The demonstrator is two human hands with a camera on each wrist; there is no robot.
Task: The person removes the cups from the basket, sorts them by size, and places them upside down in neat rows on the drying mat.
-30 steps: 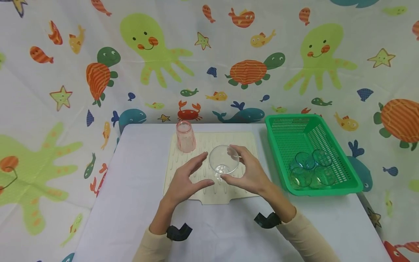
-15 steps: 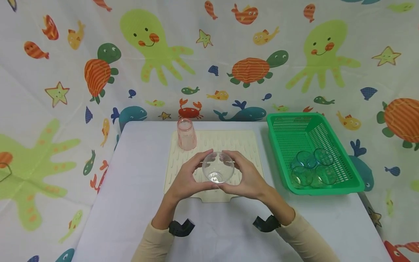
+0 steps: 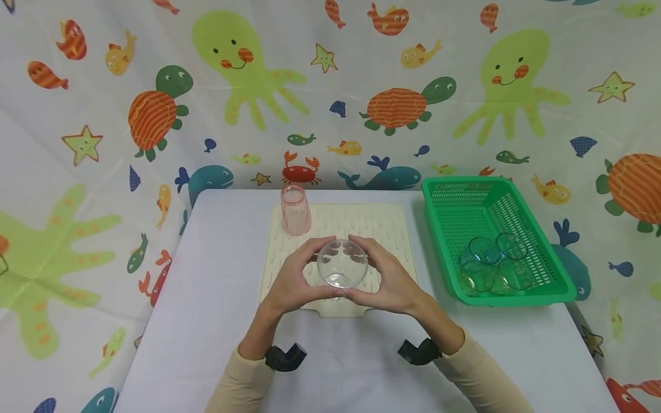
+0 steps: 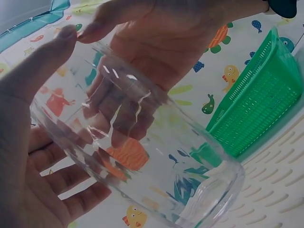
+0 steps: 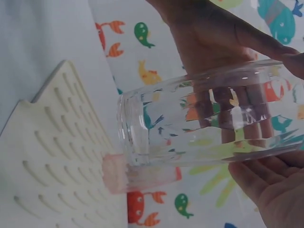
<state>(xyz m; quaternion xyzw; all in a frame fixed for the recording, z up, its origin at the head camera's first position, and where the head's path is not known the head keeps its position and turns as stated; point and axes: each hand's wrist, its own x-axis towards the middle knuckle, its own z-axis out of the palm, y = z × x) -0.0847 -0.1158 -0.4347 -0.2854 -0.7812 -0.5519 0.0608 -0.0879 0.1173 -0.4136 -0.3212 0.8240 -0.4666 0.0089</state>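
Both hands hold a clear drinking glass (image 3: 343, 264) above the front part of a cream ridged mat (image 3: 361, 221). My left hand (image 3: 294, 281) curls round its left side and my right hand (image 3: 389, 278) round its right side. Near the rim the two thumbs meet on the side toward me. In the left wrist view, the fingers show through the clear wall of the glass (image 4: 156, 152). The right wrist view has the base of the glass (image 5: 130, 128) off the mat. A pink glass (image 3: 296, 217) stands at the mat's back left corner.
To the right of the mat is a green perforated basket (image 3: 439, 241). Several glasses stand in its front part, bluish ones (image 3: 483, 250) behind greenish ones (image 3: 476, 277). A white cloth (image 3: 222, 246) covers the table. Behind hangs a sea-animal curtain (image 3: 320, 92).
My left hand has closed in from the left and taken hold of the clear glass, which my right hand held alone. The glass has shifted slightly left and toward me, then stayed nearly still.
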